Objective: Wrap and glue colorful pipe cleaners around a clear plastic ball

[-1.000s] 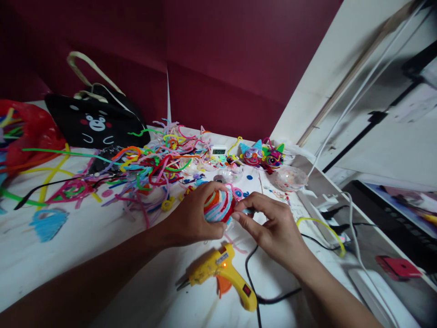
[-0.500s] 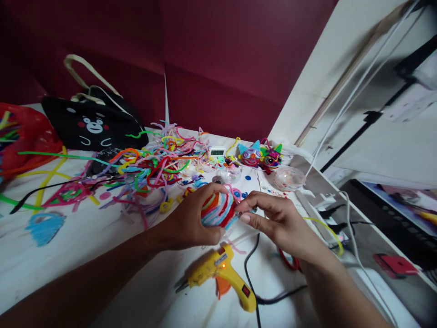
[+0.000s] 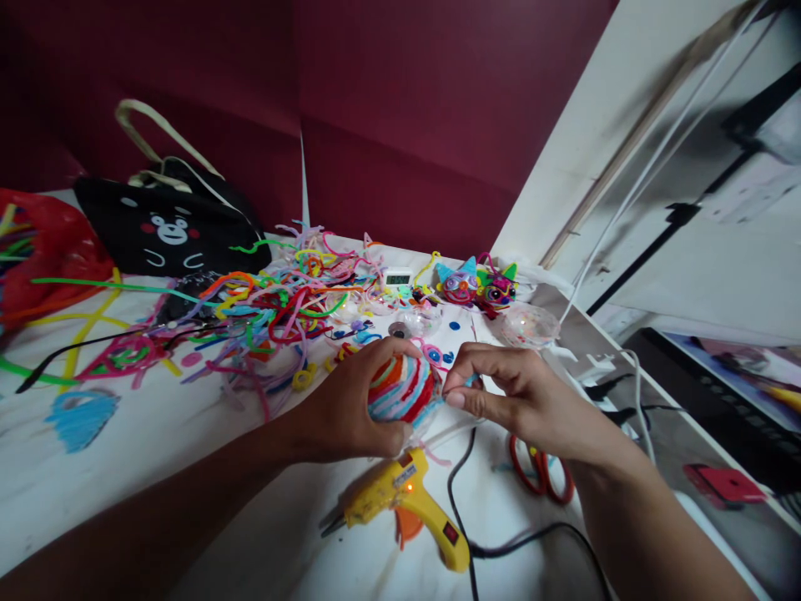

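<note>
My left hand point(image 3: 354, 405) is wrapped round a ball point(image 3: 404, 388) covered in red, light blue, white and orange stripes of fuzzy pipe cleaner. Part of its right side looks clear and uncovered. Close by that side, my right hand point(image 3: 501, 396) pinches a light blue pipe cleaner point(image 3: 474, 381), mostly hidden by the fingers. Below the ball lies a yellow hot glue gun point(image 3: 406, 505) with its orange light lit, its nozzle pointing left. Red-handled scissors point(image 3: 541, 476) rest partly behind my right wrist.
A tangle of coloured pipe cleaners point(image 3: 294, 292) spreads over the white table. Behind are a small digital clock point(image 3: 398, 279), two decorated cat-eared balls point(image 3: 460, 285) and a clear plastic half-shell point(image 3: 531, 324). A black bag point(image 3: 168, 225) stands left. The glue gun's black cable point(image 3: 513, 547) curves right.
My right hand has moved slightly right, away from the ball, with the light blue pipe cleaner in its fingers. The scissors show more fully now. My left hand keeps its hold.
</note>
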Motion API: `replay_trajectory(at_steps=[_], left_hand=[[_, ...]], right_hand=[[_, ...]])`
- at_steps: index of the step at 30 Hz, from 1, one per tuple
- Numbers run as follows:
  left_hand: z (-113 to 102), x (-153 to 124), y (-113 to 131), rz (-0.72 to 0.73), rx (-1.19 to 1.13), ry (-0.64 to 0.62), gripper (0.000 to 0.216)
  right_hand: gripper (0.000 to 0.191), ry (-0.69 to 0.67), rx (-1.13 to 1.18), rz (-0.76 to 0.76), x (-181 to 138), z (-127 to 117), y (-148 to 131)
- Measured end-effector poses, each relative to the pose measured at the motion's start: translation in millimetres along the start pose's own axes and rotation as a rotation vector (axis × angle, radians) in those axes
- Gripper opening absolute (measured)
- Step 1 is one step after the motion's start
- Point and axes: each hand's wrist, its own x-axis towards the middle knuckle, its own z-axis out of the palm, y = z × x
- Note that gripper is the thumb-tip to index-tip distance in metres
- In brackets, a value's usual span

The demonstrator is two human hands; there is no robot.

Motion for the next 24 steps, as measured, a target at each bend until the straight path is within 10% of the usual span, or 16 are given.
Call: replay_trajectory(at_steps=[15, 24], left_hand=[[-0.3, -1.2, 2.0, 0.035, -0.017, 0.011, 0.062], [-1.0, -2.6, -1.0, 0.163, 0.045, -0.02, 0.071]], right_hand=[[0.006, 0.139, -0.197, -0.176, 1.7, 12.9, 1.7], [0.026, 0.14, 0.301, 0.151, 3.6, 13.9, 8.8]])
